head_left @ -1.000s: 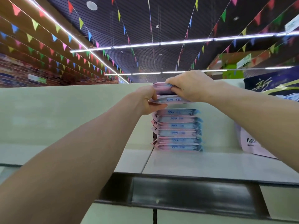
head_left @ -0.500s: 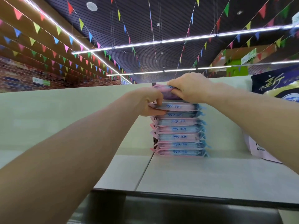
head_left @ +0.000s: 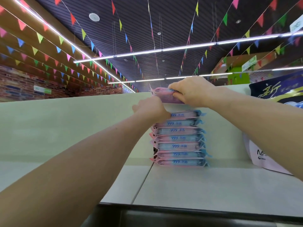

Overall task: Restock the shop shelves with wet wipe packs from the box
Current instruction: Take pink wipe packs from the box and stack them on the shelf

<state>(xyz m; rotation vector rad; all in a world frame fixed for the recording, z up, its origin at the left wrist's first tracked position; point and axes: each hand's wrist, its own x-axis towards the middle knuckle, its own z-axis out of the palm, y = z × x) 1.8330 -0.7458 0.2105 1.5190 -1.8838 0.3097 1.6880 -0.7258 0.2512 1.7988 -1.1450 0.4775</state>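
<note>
At the far left a brick wall [head_left: 24, 86] ran under strings of coloured flags [head_left: 39, 37], and in front of it stood the pale back panel [head_left: 65, 125] of the top shelf [head_left: 213, 185]. The left hand [head_left: 151, 109] reached up against the left end of the stack [head_left: 179, 138] of wet wipe packs, touching its upper layers. Its fingers were hidden behind its own back, so it could not be told whether it pinched the top pack or only steadied the pile. The stack stood on the shelf against the back panel, seven packs showing, roughly square to one another. Just above it, with a thin strip of panel showing between, was a pink pack [head_left: 161, 95]. The right hand [head_left: 191, 90] gripped it from above, fingers curled over its near edge. Further right a dark bag [head_left: 278, 92] and a pale bag [head_left: 260, 159] leaned on the same shelf, apart from the stack. The box was out of view. The step in hand looked like adding one more pack to the pile. The next move would call for lowering the pack flat and in line with those beneath, then letting go gently while the left hand braced the side, since a stack this tall and soft could lean or slide.
</note>
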